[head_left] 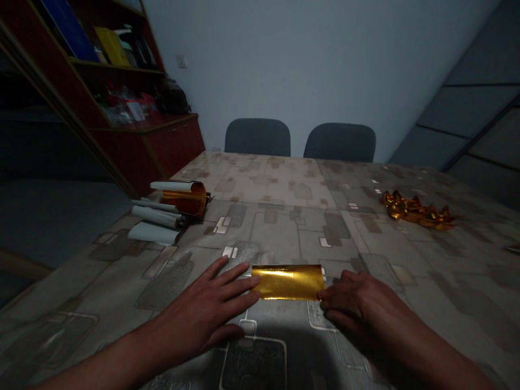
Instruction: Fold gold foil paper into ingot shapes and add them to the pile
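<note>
A folded strip of gold foil paper lies flat on the patterned tablecloth, its long side running left to right. My left hand is open with fingers spread, the fingertips resting on the paper's left end. At the opposite end, my right hand has its fingers curled together and closed at the lower right corner of the paper. The thumb's exact grip there is partly hidden. Farther right sits a cluster of folded gold foil pieces. To the left are curled gold sheets with pale backs.
The table carries a patterned cloth. Two grey chairs stand along its far side, before a plain wall. A reddish wooden cabinet with filled shelves is at the left back. Panelled doors are at the right.
</note>
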A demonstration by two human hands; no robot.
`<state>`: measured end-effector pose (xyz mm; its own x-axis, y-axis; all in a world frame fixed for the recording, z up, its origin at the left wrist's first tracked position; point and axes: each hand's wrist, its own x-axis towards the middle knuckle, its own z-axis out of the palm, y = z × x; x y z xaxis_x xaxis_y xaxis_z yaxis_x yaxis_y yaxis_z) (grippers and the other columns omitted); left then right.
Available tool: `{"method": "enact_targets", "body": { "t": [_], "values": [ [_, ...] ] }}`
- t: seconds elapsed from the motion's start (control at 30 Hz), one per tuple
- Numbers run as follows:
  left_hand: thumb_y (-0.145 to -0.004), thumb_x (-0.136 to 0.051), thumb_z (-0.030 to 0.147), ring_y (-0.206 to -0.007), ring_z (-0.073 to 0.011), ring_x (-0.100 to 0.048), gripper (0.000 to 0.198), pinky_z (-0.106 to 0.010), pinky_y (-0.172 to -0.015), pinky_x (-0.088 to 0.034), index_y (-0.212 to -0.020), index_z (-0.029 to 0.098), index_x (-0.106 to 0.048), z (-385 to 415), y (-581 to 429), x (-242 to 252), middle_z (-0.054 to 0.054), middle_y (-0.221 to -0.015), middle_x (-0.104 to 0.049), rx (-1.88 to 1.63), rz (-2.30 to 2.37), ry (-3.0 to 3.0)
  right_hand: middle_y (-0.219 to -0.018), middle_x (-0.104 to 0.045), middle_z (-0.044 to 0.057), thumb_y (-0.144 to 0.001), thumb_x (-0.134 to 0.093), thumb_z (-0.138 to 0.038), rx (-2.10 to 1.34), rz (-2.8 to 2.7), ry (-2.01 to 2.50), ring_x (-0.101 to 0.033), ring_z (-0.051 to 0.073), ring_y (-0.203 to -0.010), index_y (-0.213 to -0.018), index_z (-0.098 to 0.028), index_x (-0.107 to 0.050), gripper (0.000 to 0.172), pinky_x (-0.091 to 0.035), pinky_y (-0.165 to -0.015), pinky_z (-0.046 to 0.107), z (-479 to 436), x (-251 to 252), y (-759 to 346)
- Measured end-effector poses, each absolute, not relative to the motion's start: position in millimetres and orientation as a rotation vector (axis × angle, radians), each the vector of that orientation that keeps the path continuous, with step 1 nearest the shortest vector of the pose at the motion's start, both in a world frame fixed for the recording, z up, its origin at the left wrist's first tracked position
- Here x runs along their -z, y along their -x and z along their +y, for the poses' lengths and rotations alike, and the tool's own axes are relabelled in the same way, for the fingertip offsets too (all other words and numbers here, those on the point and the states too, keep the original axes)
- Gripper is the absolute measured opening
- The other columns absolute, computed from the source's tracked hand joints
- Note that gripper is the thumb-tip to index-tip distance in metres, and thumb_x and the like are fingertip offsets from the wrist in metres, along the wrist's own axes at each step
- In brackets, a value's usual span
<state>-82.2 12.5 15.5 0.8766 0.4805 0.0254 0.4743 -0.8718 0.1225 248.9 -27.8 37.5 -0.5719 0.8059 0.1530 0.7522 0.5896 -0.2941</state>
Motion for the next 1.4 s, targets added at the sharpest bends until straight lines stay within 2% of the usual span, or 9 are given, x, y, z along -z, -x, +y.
{"method": "enact_targets", "body": {
  "t": [0.1,0.17,0.3,0.5,0.67,0.77,0.87,1.2,1.4],
  "values": [
    [-0.096,-0.055,0.033,-0.138,-0.0254,-0.042,0.041,-0.053,-0.12,-0.009,-0.137,0.029,-0.049,12,68,-20,-0.003,-0.142,-0.057,-0.188,0.773,-2.877,-0.07,-0.066,0.002,-0.092,-0.059,-0.015,-0.32,-2.491,1.416,-0.058,0.018,-0.062,-0.075,-0.021,-0.068,0.02,-0.042,-0.057,0.029,-27,-42,-243],
    [-0.095,-0.056,0.029,-0.128,-0.0256,-0.052,0.03,-0.056,-0.119,-0.012,-0.125,0.025,-0.057,13,56,-21,-0.006,-0.128,-0.065,-0.267,0.831,-2.83,-0.077,-0.069,0.004,-0.095,-0.057,-0.019,-0.281,-2.422,1.374,-0.061,0.021,-0.072,-0.086,-0.021,-0.069,0.015,-0.045,-0.064,0.032,-26,-39,-235],
    [-0.091,-0.059,0.026,-0.107,-0.0259,-0.062,0.027,-0.064,-0.115,-0.015,-0.118,0.021,-0.06,17,37,-20,-0.008,-0.111,-0.067,-0.229,0.9,-2.824,-0.087,-0.073,0.004,-0.092,-0.064,-0.017,-0.244,-2.491,1.178,-0.063,0.022,-0.081,-0.096,-0.021,-0.069,0.008,-0.047,-0.077,0.038,-23,-21,-212],
    [-0.092,-0.058,0.03,-0.09,-0.0223,-0.065,0.017,-0.063,-0.114,-0.019,-0.104,0.019,-0.063,25,33,-17,-0.004,-0.093,-0.066,-0.202,0.89,-2.911,-0.083,-0.071,0.003,-0.082,-0.076,-0.015,0.05,-2.486,1.228,-0.062,0.024,-0.078,-0.091,-0.02,-0.07,0.012,-0.047,-0.067,0.035,-17,-4,-202],
    [-0.091,-0.06,0.023,-0.102,-0.0261,-0.062,0.02,-0.06,-0.11,-0.031,-0.11,0.017,-0.061,17,29,-7,-0.008,-0.105,-0.067,-0.346,0.851,-2.981,-0.08,-0.07,0.003,-0.081,-0.077,-0.016,0.086,-2.503,1.212,-0.062,0.024,-0.077,-0.087,-0.019,-0.07,0.01,-0.048,-0.067,0.035,-20,-3,-206],
    [-0.077,-0.078,0.037,-0.105,-0.0302,-0.059,0.053,-0.051,-0.1,-0.044,-0.121,0.018,-0.056,3,22,-2,-0.011,-0.114,-0.064,-0.317,0.752,-2.947,-0.085,-0.069,0.004,-0.085,-0.072,-0.016,-0.05,-2.432,1.275,-0.062,0.025,-0.083,-0.084,-0.019,-0.068,0.005,-0.05,-0.072,0.036,-21,-2,-202],
    [-0.073,-0.081,0.039,-0.1,-0.0281,-0.059,0.062,-0.045,-0.092,-0.049,-0.125,0.019,-0.053,-7,16,-3,-0.01,-0.117,-0.063,-0.24,0.767,-2.883,-0.092,-0.067,0.006,-0.087,-0.069,-0.015,-0.181,-2.329,1.397,-0.061,0.025,-0.086,-0.087,-0.019,-0.066,0.005,-0.048,-0.075,0.038,-20,0,-196],
    [-0.071,-0.082,0.039,-0.103,-0.0299,-0.058,0.07,-0.05,-0.096,-0.046,-0.129,0.018,-0.05,-5,17,-3,-0.01,-0.119,-0.063,-0.23,0.796,-2.864,-0.088,-0.06,0.005,-0.081,-0.07,-0.013,-0.069,-2.259,1.547,-0.057,0.026,-0.082,-0.086,-0.02,-0.055,0.018,-0.042,-0.073,0.04,-20,12,-190],
    [-0.08,-0.074,0.033,-0.098,-0.0277,-0.059,0.051,-0.046,-0.087,-0.05,-0.124,0.019,-0.053,-8,33,-1,-0.01,-0.115,-0.064,-0.36,0.824,-2.83,-0.094,-0.06,0.005,-0.083,-0.066,-0.011,-0.025,-2.252,1.578,-0.057,0.027,-0.088,-0.093,-0.022,-0.055,0.019,-0.039,-0.081,0.044,-25,11,-206]
  ]
}}
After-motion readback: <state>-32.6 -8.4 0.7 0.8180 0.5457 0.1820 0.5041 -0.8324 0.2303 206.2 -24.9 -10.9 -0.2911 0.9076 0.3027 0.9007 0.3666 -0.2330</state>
